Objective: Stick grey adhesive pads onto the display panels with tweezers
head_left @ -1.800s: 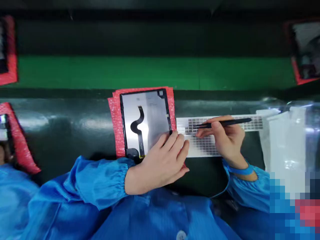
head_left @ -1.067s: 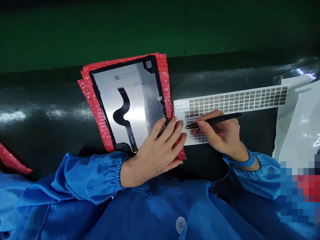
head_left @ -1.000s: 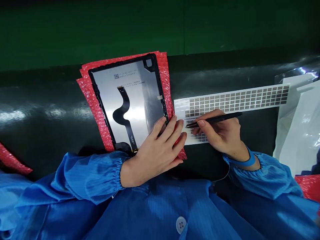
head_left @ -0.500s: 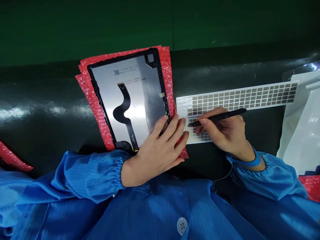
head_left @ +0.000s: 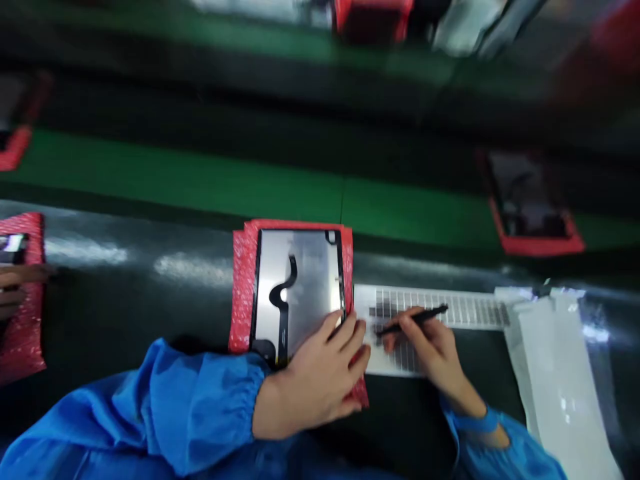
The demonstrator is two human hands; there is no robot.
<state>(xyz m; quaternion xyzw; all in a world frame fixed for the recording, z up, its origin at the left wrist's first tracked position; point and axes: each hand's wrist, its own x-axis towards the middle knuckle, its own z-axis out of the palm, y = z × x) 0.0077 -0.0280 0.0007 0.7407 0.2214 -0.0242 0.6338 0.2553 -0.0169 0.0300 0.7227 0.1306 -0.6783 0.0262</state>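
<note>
In the head view, the left hand (head_left: 320, 377) lay open, fingers spread, on the lower right edge of a flat rectangular silver-backed panel with a black frame (head_left: 315, 287), which rested on red bubble-wrap sheets (head_left: 244, 293). The right hand (head_left: 437, 350) gripped a slim black pen-shaped tool (head_left: 430, 313), its tip at white sheets with grids of small dark rectangles (head_left: 470, 309), just right of the panel; whether it touched them was too blurred to tell

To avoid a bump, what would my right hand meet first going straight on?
Probably your left hand, past the tip of the black tool; if that slopes down, the gridded sheet comes first. Depth is unclear.
</note>
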